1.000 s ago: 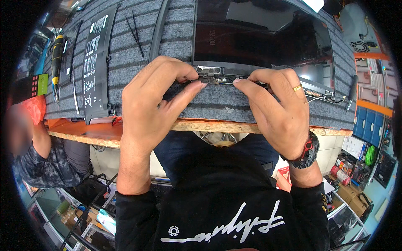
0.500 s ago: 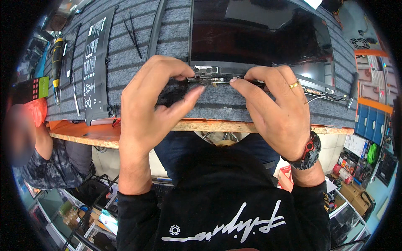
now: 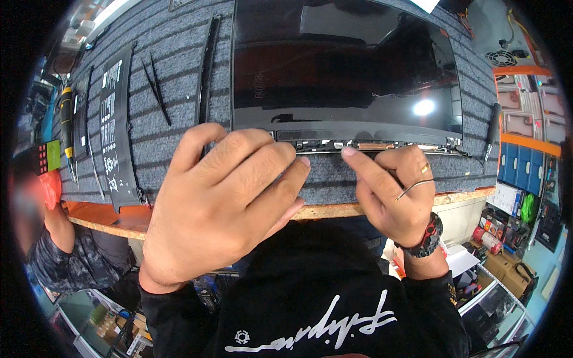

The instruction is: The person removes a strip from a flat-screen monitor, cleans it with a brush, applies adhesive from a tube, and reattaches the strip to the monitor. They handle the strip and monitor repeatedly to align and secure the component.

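A black screen panel (image 3: 340, 71) lies on the grey striped mat (image 3: 164, 45), with an exposed strip of small parts and cables (image 3: 373, 146) along its near edge. My left hand (image 3: 227, 209) is bent over the left part of this edge, fingers curled; what they hold is hidden. My right hand (image 3: 394, 197) has its index fingertip at the strip and its other fingers curled, with a thin wire across them. Left of the panel lie a long black trim strip (image 3: 209, 65), black tweezers (image 3: 156, 89), a black battery (image 3: 113, 119) and a yellow-and-black screwdriver (image 3: 67, 125).
The wooden table edge (image 3: 328, 210) runs in front of me. A co-worker (image 3: 71, 256) sits at the left beside a red bag (image 3: 51, 188). Shelving with blue bins (image 3: 519, 161) stands at the right, and a fan (image 3: 501, 58) is at the back right.
My left hand has moved down and turned over the edge, its fingers bunched. My right hand has shifted slightly down and curled. The panel and other items appear shifted in the view.
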